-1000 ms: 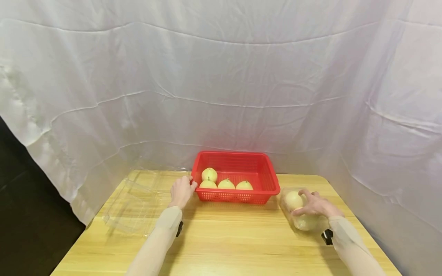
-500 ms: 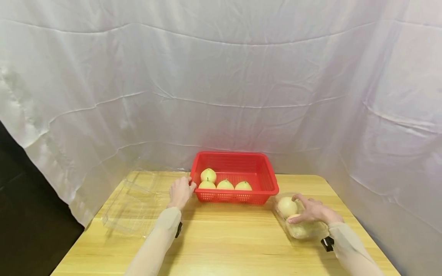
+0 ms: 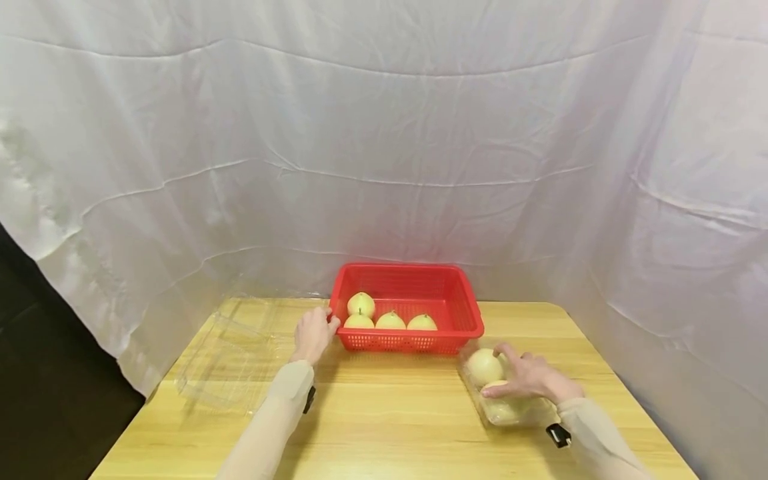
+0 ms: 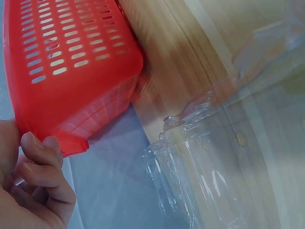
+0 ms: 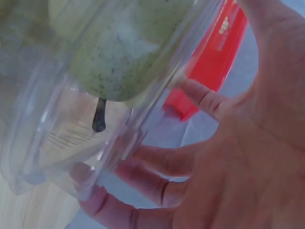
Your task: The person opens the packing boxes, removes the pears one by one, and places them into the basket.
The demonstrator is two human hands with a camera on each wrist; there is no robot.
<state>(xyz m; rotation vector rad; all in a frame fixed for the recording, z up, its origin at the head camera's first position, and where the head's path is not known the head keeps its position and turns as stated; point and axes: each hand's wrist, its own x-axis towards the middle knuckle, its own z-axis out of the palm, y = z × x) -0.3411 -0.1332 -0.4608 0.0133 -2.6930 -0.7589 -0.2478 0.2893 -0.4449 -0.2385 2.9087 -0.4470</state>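
Observation:
My left hand [image 3: 312, 335] grips the left rim of a red plastic basket [image 3: 447, 343], thumb and fingers pinching its corner in the left wrist view. Several yellow-green pears [image 3: 391, 321] lie along the basket's near side and left end. On the right, my right hand [image 3: 533, 377] holds a clear plastic box [image 3: 519, 415] from above, its fingers curled over the walls. At least two pears [image 3: 485, 367] are inside that box. One pear [image 5: 124, 57] with a dark stem shows through the plastic in the right wrist view. My palm hides part of the box in the head view.
A second clear plastic container [image 3: 225, 363] lies open on the left of the wooden table [image 3: 384, 427], hard to see against the wood. Pale cloth [image 3: 384, 133] hangs behind the table and along its sides, close to the basket's back.
My right hand has brought the clear box with the pears leftward and nearer to me, to just below the basket's right corner. The left hand stays on the basket rim.

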